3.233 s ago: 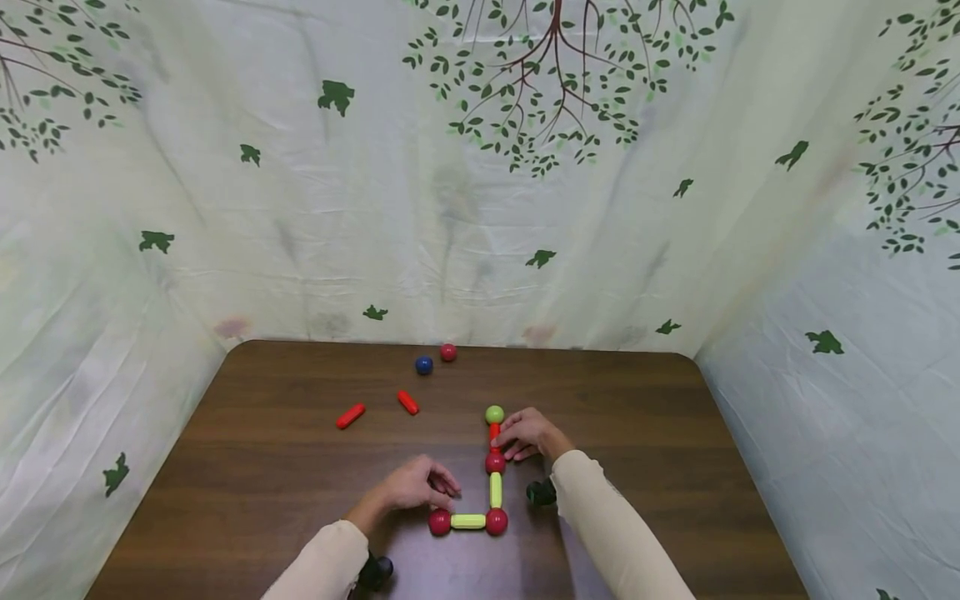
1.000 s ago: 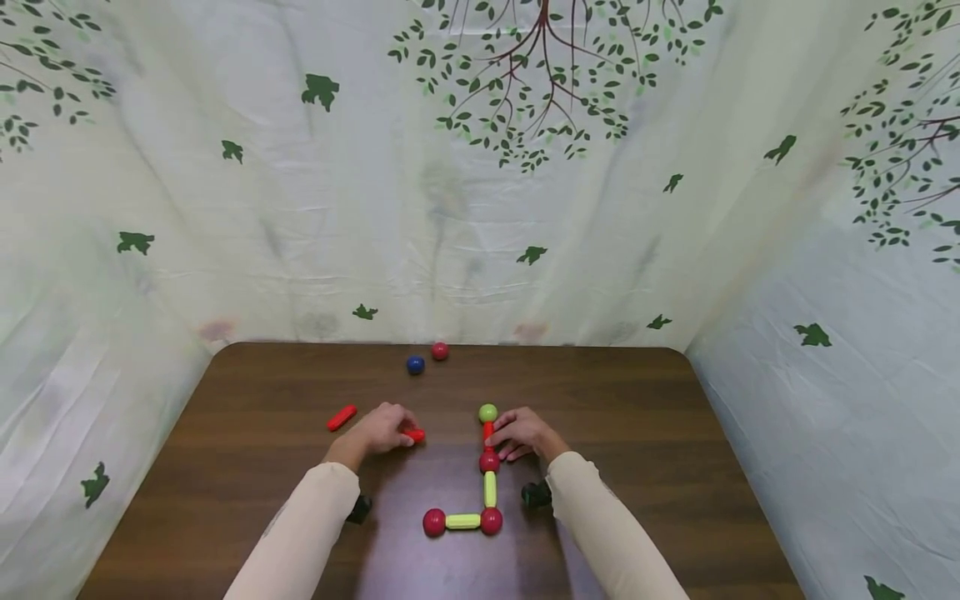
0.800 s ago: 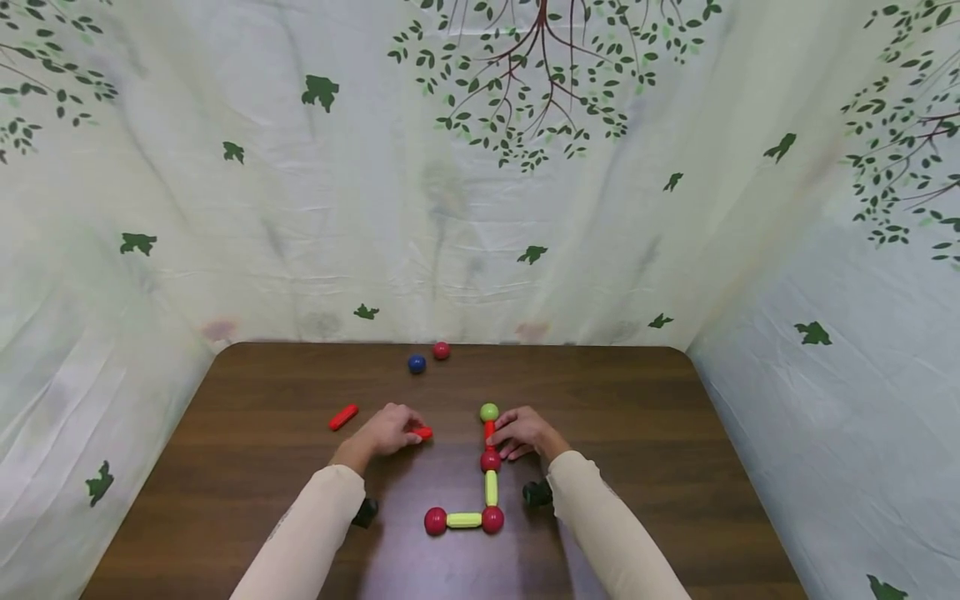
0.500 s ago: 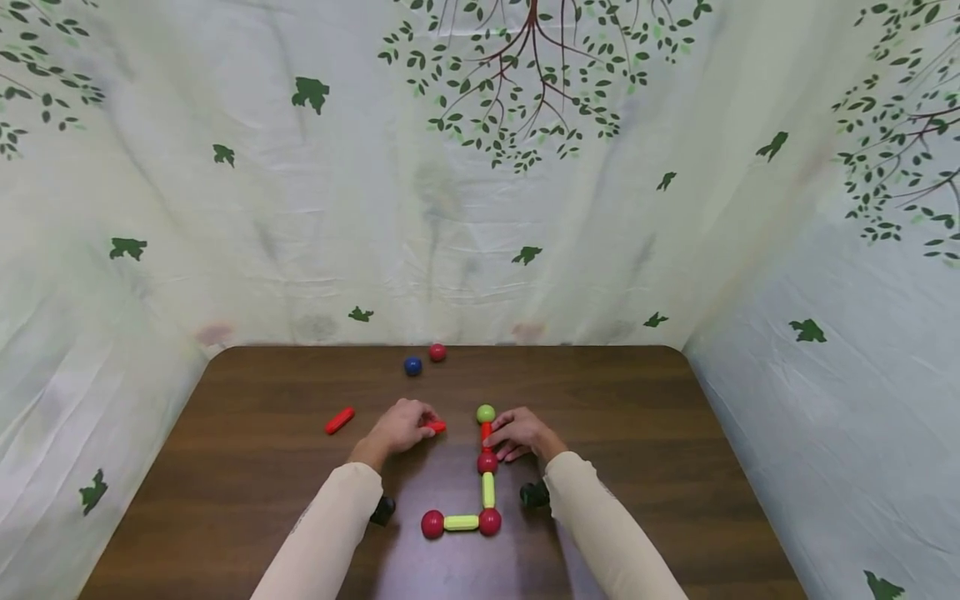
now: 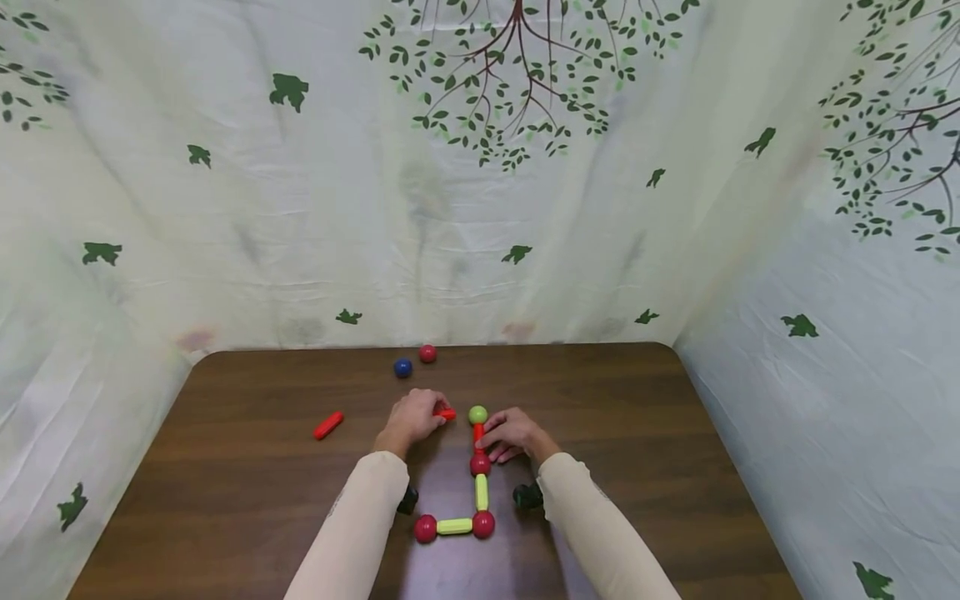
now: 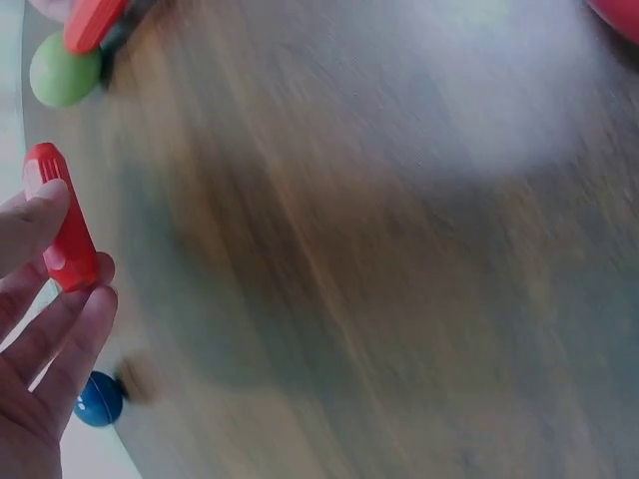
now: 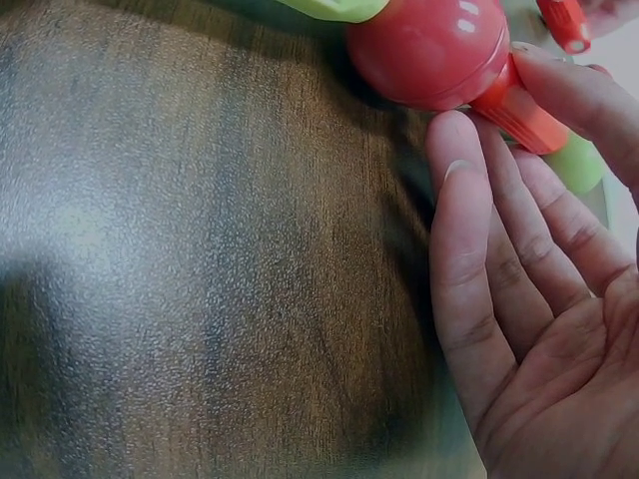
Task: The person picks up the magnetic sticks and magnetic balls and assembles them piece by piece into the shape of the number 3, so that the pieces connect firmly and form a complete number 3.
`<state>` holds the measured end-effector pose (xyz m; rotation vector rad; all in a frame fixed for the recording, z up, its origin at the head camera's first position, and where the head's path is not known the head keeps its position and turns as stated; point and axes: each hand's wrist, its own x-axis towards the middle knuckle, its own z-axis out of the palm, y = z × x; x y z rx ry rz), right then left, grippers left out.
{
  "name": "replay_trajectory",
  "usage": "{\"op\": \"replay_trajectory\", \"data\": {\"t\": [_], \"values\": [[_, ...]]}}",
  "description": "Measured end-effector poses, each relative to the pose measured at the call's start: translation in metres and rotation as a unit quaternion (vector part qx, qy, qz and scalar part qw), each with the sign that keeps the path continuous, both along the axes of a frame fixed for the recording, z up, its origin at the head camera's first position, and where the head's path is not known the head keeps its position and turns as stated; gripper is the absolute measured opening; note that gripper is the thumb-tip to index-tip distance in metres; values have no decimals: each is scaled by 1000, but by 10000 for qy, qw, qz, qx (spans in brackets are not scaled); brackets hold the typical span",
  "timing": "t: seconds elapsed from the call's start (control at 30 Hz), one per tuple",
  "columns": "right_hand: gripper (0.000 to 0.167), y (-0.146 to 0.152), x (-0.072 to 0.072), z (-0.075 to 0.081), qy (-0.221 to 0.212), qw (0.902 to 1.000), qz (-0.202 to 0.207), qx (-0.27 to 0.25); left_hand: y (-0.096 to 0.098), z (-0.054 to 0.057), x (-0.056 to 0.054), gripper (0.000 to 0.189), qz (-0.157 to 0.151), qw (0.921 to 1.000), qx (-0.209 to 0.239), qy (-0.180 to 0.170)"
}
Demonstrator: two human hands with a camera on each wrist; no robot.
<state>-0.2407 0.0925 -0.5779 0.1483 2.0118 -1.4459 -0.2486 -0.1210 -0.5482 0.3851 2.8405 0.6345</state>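
On the wooden table stands an L-shaped chain of balls and rods: a red end ball [image 5: 425, 528], a yellow-green rod [image 5: 454, 527], a red corner ball [image 5: 483, 524], a second yellow-green rod [image 5: 482, 493], a red middle ball [image 5: 480, 463], a red joined rod [image 5: 478, 433] and a light green ball [image 5: 477, 414] at the far end. My right hand [image 5: 517, 435] holds the joined red rod from the right, thumb and fingers beside the middle ball. Left of the green ball, my left hand [image 5: 415, 417] pinches another red rod [image 6: 68, 235], pointing toward that ball.
A loose red rod [image 5: 328, 426] lies on the table to the left. Near the back edge are a blue ball [image 5: 402, 367] and a separate red ball [image 5: 427, 353]. Behind the table [image 5: 637, 417] hangs a leaf-printed white cloth [image 5: 420, 275].
My left hand left the red end ball, picked up one of the two loose red rods and carried it right toward the green ball. My right hand stays at the joined rod.
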Motion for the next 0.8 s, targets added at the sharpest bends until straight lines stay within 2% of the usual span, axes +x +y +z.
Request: {"op": "replay_trajectory", "data": {"t": [0.23, 0.5, 0.67, 0.8], "values": [[26, -2, 1, -3, 6, 10000, -35, -80, 9, -2, -8, 10, 2, 9999, -129, -89], [24, -2, 1, -4, -44, 9999, -57, -87, 14, -11, -8, 12, 17, 9994, -216, -254], [25, -1, 1, -3, -37, 9999, -85, -88, 17, -18, -9, 15, 74, 9997, -213, -130], [26, 1, 0, -3, -29, 9999, -96, -91, 20, -19, -10, 15, 112, 9998, -152, -74]]}}
